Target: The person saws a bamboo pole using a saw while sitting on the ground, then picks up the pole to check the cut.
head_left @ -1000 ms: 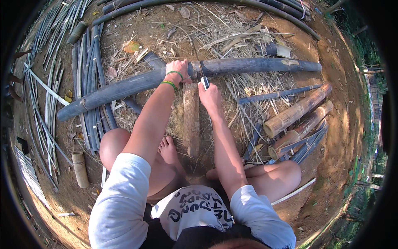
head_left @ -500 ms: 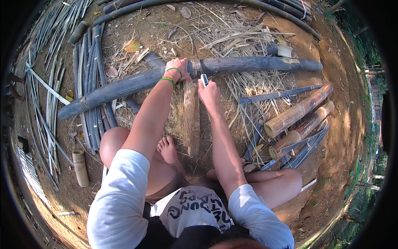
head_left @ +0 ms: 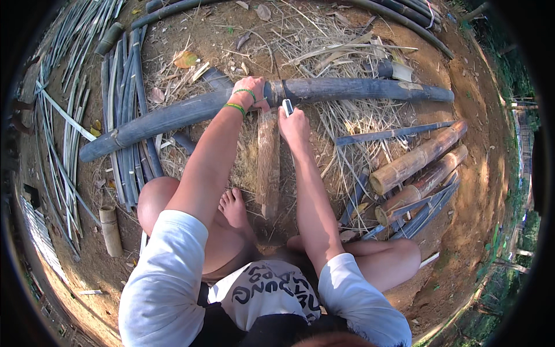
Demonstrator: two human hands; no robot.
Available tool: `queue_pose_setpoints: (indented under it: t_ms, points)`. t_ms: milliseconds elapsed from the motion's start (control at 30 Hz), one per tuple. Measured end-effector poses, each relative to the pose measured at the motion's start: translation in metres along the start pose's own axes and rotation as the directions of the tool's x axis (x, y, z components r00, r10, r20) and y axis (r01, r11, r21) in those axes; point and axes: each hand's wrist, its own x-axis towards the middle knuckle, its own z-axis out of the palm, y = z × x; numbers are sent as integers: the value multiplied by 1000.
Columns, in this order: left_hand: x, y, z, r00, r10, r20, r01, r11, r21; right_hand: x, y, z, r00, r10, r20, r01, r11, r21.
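Observation:
A long dark bamboo pole (head_left: 347,89) lies crosswise in front of me, over a squared length of wood (head_left: 267,168) that points toward me. My left hand (head_left: 250,89) is closed over the pole, just left of a pale ring at its joint. My right hand (head_left: 293,126) grips a hand saw by its white and dark handle (head_left: 287,106), close on the near side of the pole. The thin blade runs away from me across the pole beside that ring; its depth in the bamboo cannot be made out.
Split bamboo strips (head_left: 130,115) lie in bundles at the left, near a short upright bamboo piece (head_left: 110,231). Brown bamboo lengths (head_left: 419,159) and dark strips rest at the right. Shavings (head_left: 352,118) cover the ground beyond and under the pole. More poles (head_left: 399,20) lie at the far side.
The saw handle and my right hand have shifted very slightly. My left hand keeps its place on the pole. The whole view has turned a little.

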Motion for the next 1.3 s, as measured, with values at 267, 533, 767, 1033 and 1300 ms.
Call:
queue_pose_setpoints:
  t_ms: [267,533,767,1033,1300]
  points:
    - [-14,7,36,954,-72,-291,84,996,28,-1,-2,7,998,-34,47,32,999,32]
    - [-2,-11,17,990,-69,-121,70,998,3,-90,24,-33,992,12,128,-27,993,114]
    - [1,3,11,992,-32,-123,31,999,-15,-18,7,-15,996,-52,73,46,995,87]
    - [-2,-12,-1,996,-48,-71,48,999,-4,-95,24,-42,988,-12,155,-11,990,144]
    - [-2,11,1,995,-42,-93,40,999,-26,-1,14,-3,997,-69,24,67,995,69]
